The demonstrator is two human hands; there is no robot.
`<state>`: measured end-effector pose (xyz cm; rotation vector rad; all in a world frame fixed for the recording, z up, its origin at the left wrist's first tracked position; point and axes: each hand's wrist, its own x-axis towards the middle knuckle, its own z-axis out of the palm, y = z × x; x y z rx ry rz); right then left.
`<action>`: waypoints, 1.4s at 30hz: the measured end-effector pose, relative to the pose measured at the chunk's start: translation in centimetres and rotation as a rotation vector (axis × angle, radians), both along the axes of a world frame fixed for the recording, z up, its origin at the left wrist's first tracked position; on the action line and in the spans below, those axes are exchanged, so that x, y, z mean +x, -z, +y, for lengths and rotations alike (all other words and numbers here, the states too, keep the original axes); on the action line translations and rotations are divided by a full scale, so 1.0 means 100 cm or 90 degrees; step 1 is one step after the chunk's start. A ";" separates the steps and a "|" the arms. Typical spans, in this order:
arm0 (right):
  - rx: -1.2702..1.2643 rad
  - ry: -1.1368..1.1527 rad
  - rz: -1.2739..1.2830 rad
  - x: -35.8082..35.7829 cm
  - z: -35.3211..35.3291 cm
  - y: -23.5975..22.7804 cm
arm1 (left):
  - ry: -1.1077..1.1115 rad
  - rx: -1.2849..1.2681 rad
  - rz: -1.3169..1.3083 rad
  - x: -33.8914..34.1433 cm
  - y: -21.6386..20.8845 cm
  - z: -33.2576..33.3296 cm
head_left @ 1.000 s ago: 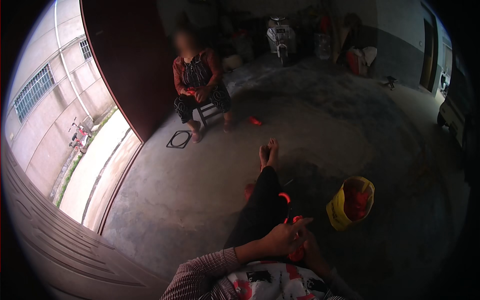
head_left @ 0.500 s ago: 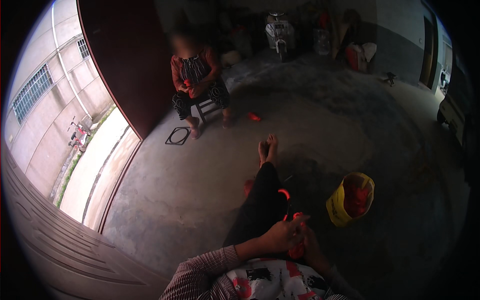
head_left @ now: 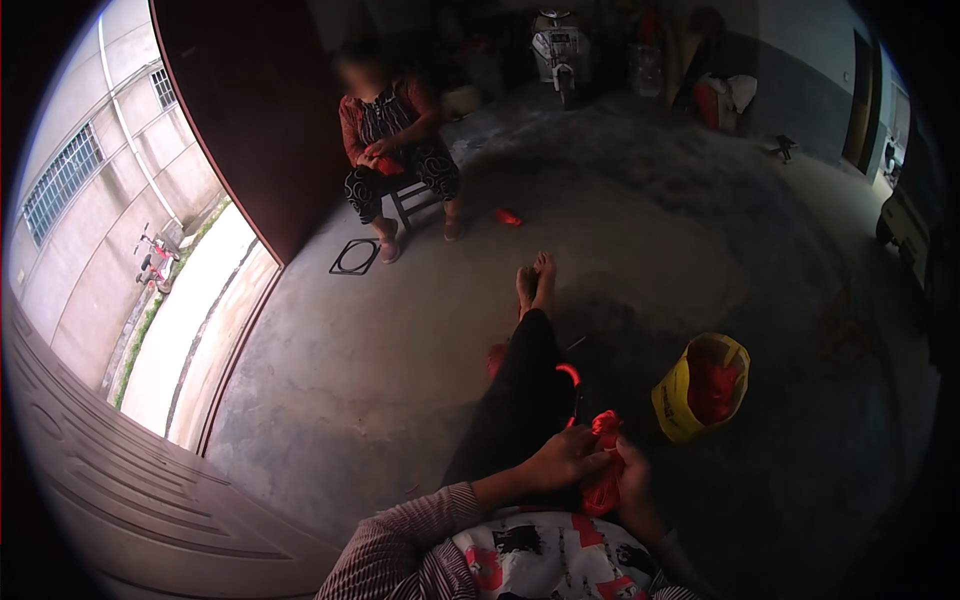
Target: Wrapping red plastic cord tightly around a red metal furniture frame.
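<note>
Between my two hands, above my lap, is a soft red bundle [head_left: 601, 496], shiny like cloth or film, with a gathered knob at its upper end. My left hand [head_left: 563, 458] is closed, its fingers pinching the bundle just below that knob. From the other side my right hand [head_left: 632, 478] wraps round it, thumb up near the knob. The exact kind of the bundle does not show. Beyond my hands, by my dark trouser leg, a curved red thing [head_left: 569, 375] with a dark lower part is half lost in shadow.
A yellow bag [head_left: 675, 405] with red pieces inside stands right of my legs. Another red piece [head_left: 509, 217] lies on the concrete floor farther off. A person [head_left: 385, 130] sits on a stool ahead, holding something red. A flat black square frame [head_left: 354, 257] lies near their feet.
My left hand, blurred before, is now still and has drawn slightly left, and more of the red bundle shows. The seated person's hands have shifted on their red piece.
</note>
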<state>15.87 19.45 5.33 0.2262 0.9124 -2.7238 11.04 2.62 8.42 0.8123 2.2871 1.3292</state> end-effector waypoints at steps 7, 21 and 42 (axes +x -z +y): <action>-0.004 -0.011 0.031 0.000 -0.018 -0.020 | -0.059 0.348 -0.235 0.007 -0.007 0.008; 0.691 -0.200 0.216 -0.074 0.025 0.062 | -0.019 -0.305 0.207 -0.032 0.013 -0.061; 1.043 -0.272 0.459 -0.063 0.015 0.048 | -0.126 -0.233 0.157 -0.028 0.043 -0.022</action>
